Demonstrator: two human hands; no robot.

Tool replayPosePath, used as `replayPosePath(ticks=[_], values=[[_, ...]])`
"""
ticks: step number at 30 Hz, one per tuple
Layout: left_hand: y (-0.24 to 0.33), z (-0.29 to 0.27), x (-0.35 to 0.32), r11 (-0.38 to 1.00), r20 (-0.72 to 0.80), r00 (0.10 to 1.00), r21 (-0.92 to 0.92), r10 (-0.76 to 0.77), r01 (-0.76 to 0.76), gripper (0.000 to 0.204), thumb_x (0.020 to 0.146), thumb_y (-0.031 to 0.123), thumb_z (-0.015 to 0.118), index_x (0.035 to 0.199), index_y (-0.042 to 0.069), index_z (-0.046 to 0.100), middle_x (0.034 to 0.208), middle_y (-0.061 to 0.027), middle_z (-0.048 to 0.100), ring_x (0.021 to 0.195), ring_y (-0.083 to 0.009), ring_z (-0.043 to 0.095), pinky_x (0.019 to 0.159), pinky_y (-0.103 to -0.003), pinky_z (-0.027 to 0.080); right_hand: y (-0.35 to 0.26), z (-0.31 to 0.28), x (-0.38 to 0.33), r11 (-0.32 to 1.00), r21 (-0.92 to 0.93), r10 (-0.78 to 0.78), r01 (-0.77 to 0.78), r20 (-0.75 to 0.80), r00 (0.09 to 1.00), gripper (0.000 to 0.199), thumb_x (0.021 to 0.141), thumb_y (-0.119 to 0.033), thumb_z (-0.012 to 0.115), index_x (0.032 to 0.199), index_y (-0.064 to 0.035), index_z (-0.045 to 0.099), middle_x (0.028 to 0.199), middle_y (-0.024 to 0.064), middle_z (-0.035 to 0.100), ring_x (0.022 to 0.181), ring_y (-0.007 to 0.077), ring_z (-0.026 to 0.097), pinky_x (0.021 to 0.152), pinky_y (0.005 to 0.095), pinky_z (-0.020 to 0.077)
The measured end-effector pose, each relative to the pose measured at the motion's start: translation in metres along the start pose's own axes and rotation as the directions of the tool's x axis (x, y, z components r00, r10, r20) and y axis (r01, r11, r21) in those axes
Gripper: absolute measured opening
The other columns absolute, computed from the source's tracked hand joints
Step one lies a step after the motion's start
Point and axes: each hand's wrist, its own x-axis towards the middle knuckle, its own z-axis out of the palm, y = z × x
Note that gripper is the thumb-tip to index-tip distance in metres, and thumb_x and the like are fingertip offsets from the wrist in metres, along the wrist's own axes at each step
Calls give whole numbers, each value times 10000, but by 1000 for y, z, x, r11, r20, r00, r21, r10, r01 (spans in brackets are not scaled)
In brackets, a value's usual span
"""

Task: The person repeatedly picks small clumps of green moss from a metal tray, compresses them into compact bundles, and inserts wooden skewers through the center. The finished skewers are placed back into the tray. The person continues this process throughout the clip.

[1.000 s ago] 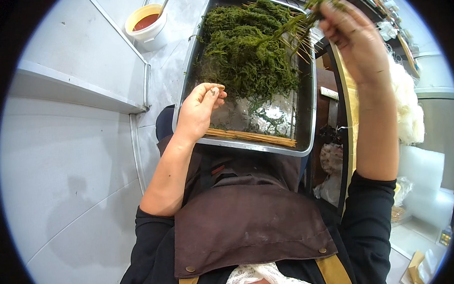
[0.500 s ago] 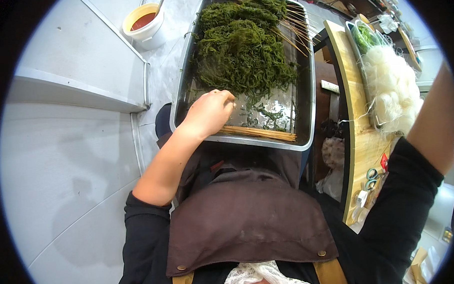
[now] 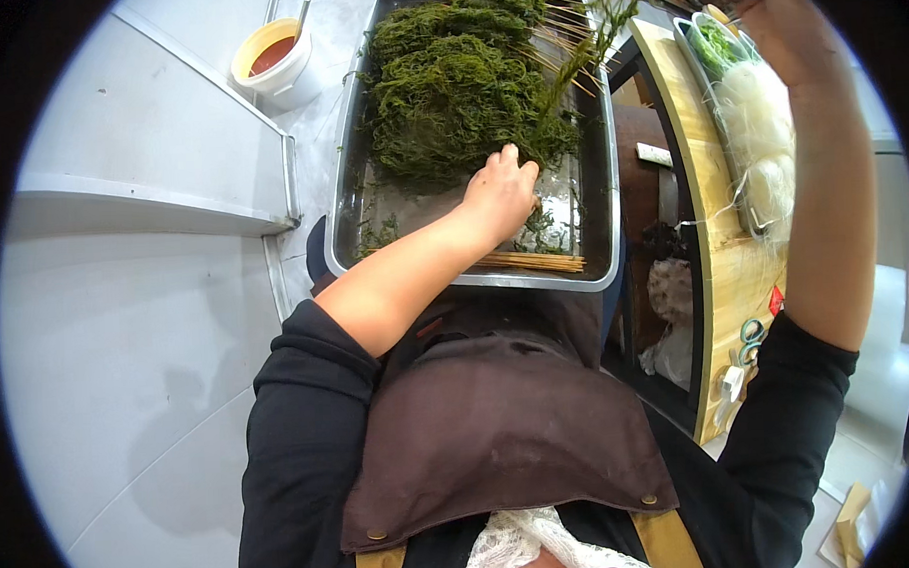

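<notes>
A heap of dark green, stringy seaweed (image 3: 448, 104) fills the far part of a metal tray (image 3: 464, 280) at my lap. My left hand (image 3: 503, 194) is at the heap's near edge, fingers curled inward; anything between them is hidden. Thin wooden skewers (image 3: 534, 262) lie along the tray's near side, partly behind my left wrist. At the upper right, my right hand (image 3: 750, 3) is raised, its fingertips cut off by the picture's edge. A long seaweed strand (image 3: 606, 38) stretches from the heap up toward it. More skewers (image 3: 566, 40) stick out of the heap's right side.
A white bucket (image 3: 285, 78) of reddish liquid holds a handled tool. On the wooden table (image 3: 711, 305) at right are a tray (image 3: 689, 50) with greens, white translucent noodle-like strands (image 3: 766, 173) and scissors (image 3: 750, 342). A grey panelled wall (image 3: 166, 324) runs along the left.
My left hand has moved right and away from me, from the skewers' left end to the seaweed's edge. My right hand has come into view at top right, with a strand of seaweed lifted.
</notes>
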Motion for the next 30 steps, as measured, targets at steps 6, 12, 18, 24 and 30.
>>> replayPosePath(ticks=[6, 12, 18, 24, 30], values=[[-11, -35, -10, 992, 67, 994, -93, 90, -84, 188, 897, 93, 660, 1071, 26, 692, 1049, -174, 672, 1029, -378, 665, 900, -451, 555, 46, -2, -25, 944, -53, 328, -325, 61, 943, 183, 1019, -164, 669, 1090, -2, 716, 897, 59, 736, 755, 99, 655, 712, 225, 534], [-7, -161, -38, 600, 131, 990, -788, -62, 141, 221, 989, 118, 659, 1175, 2, 689, 1019, -42, 715, 880, -127, 664, 802, -277, 550, 93, 20, -65, 941, -218, 315, -258, 284, 906, 248, 1008, -231, 706, 1162, -37, 731, 946, 28, 755, 832, 64, 650, 784, 232, 527], [19, -247, -31, 570, -39, 993, -816, 110, -95, 233, 1026, 138, 655, 1222, 12, 658, 1003, 34, 665, 867, -31, 595, 772, -213, 509, 79, 44, -85, 984, 49, 136, -170, 406, 904, 281, 1006, -172, 692, 1226, 2, 679, 1021, 55, 753, 903, 94, 666, 842, 269, 546], [25, -243, -15, 677, -193, 965, -687, 180, -264, 241, 998, 100, 660, 1222, 17, 626, 1009, 11, 633, 914, -65, 597, 838, -234, 508, 71, 60, -95, 994, 12, 91, -105, 411, 907, 379, 981, -266, 733, 1229, 14, 668, 1060, 69, 731, 1011, 130, 673, 901, 305, 539], [29, -206, -7, 704, -535, 828, -522, 169, -481, 405, 1006, 115, 679, 1387, 31, 574, 1066, -29, 632, 1018, -120, 610, 938, -264, 510, 66, 62, -96, 983, 44, 146, -179, 402, 904, 266, 1025, -198, 670, 1170, 25, 661, 1018, 69, 737, 872, 146, 705, 797, 296, 563]])
